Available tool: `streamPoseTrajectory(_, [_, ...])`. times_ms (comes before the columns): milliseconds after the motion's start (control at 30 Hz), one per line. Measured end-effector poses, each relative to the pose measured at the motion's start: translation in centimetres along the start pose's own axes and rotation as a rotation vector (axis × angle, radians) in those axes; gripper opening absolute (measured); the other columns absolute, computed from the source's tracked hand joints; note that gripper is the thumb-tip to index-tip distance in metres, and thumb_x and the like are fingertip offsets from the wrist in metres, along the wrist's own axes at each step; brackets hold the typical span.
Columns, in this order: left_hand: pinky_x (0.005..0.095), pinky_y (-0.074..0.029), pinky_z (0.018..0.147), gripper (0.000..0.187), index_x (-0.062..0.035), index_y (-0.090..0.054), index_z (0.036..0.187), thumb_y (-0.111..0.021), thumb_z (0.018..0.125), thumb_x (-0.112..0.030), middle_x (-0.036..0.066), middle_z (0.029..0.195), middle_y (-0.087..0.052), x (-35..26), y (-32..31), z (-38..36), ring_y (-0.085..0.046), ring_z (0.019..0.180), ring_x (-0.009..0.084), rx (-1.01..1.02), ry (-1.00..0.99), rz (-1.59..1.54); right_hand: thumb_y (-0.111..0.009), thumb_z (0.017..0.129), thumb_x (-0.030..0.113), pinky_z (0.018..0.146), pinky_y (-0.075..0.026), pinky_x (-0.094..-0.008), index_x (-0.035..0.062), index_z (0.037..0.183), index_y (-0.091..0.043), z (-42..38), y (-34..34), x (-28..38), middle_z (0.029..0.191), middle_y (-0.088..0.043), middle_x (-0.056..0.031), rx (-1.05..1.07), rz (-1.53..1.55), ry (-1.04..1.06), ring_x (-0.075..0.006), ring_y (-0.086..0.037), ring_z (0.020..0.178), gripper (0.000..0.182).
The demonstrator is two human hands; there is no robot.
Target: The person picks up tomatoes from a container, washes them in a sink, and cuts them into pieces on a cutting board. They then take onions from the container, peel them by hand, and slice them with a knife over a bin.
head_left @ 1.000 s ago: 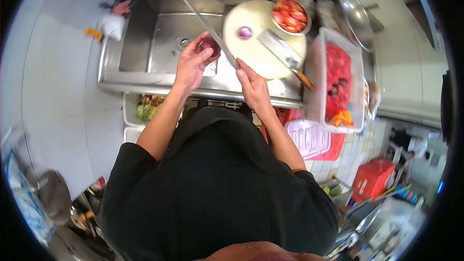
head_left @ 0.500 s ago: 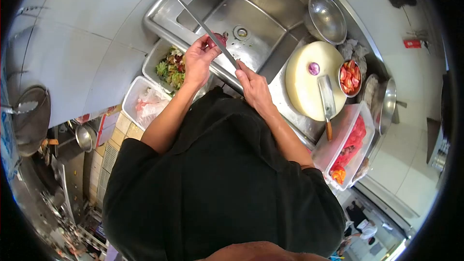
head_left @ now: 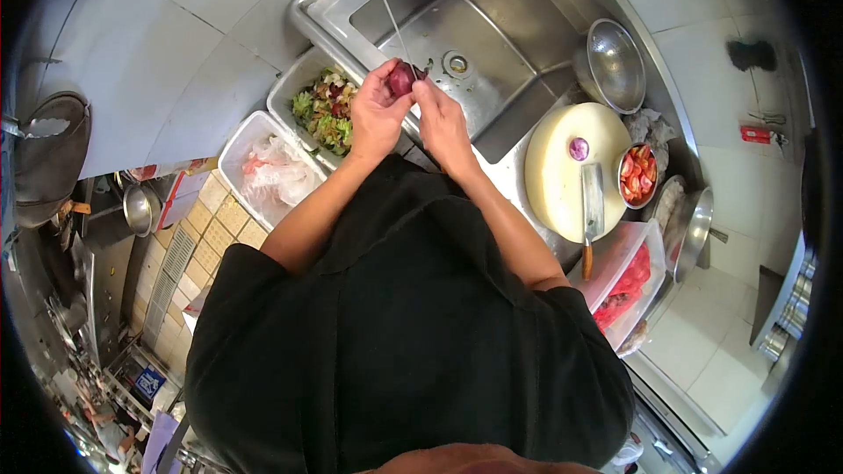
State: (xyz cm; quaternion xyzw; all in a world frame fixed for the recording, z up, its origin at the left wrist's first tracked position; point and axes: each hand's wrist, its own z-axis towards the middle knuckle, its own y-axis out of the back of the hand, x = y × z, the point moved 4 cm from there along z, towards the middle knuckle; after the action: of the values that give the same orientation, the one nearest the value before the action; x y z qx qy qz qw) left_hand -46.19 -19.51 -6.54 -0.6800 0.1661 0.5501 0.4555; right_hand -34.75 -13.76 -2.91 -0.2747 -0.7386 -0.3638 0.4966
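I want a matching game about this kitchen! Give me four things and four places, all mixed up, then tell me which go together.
Things:
1. red onion
2. cleaver
3. tomato pieces
4. veggie scraps

Places:
a. in a small metal bowl beside the board
b. lying on the round board
c. in a white bin below the sink's edge
d. held in both hands, left hand and right hand, over the sink's edge

Pairs: 1-d, 2-b, 3-a, 4-c
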Motion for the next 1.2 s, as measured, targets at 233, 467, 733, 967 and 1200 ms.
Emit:
streamPoseTrajectory(233, [0.0389,-0.049,0.107,0.054,0.0048,-0.047,0.139,-0.07,0.089,0.001,0.015,0.131,-0.061,-0.8,4.7,0.5,-0.062,0.119,0.0235,0.025,0.187,-0.382,-0.052,0.1,0.062,0.039,-0.031,-0.0283,0.007,0.07,-0.052,1.7,-2.0,0.9,0.053,-0.046,-0.0018,0.13,0.372,-0.281,-0.0107,-0.042,0.042,0.062])
streamPoseTrajectory(467, [0.0463,-0.049,0.108,0.052,-0.002,-0.047,0.143,-0.068,0.095,-0.012,0.011,0.127,-0.062,-0.8,10.1,0.3,-0.061,0.119,0.0254,0.072,0.326,-0.545,-0.05,0.098,0.067,0.04,-0.034,-0.0294,0.0065,0.073,-0.051,2.5,-5.2,0.3,0.055,-0.046,-0.0027,0.356,0.382,-0.413,-0.0123,-0.043,0.043,0.066])
streamPoseTrajectory(733, [0.0412,-0.052,0.104,0.06,-0.0062,-0.041,0.15,-0.067,0.097,-0.019,0.014,0.135,-0.058,-1.3,15.8,-2.9,-0.058,0.124,0.0319,0.0,0.314,-0.679,-0.049,0.097,0.071,0.041,-0.035,-0.0279,0.0054,0.088,-0.05,4.8,-7.6,-1.4,0.059,-0.046,-0.0019,0.358,0.225,-0.476,-0.0114,-0.042,0.044,0.066])
streamPoseTrajectory(967, [0.0432,-0.046,0.11,0.05,-0.0057,-0.049,0.143,-0.066,0.097,-0.016,0.006,0.124,-0.062,-2.0,17.3,-2.8,-0.059,0.121,0.0281,-0.177,0.17,-0.531,-0.056,0.1,0.053,0.058,-0.048,-0.0308,0.0083,0.146,-0.051,3.6,-10.4,0.5,0.09,-0.065,-0.0101,0.561,-0.08,-0.171,-0.0135,-0.053,0.058,0.064])
streamPoseTrajectory(1200, [0.0426,-0.048,0.106,0.034,0.0007,-0.055,0.133,-0.06,0.1,-0.007,0.011,0.126,-0.063,-2.8,17.0,-2.0,-0.061,0.118,0.0256,-0.318,0.07,-0.305,-0.053,0.102,0.052,0.096,-0.049,-0.0438,0.0093,0.144,-0.055,1.1,-10.2,1.4,0.122,-0.066,-0.0272,0.513,-0.318,0.157,-0.0426,-0.062,0.118,0.06])
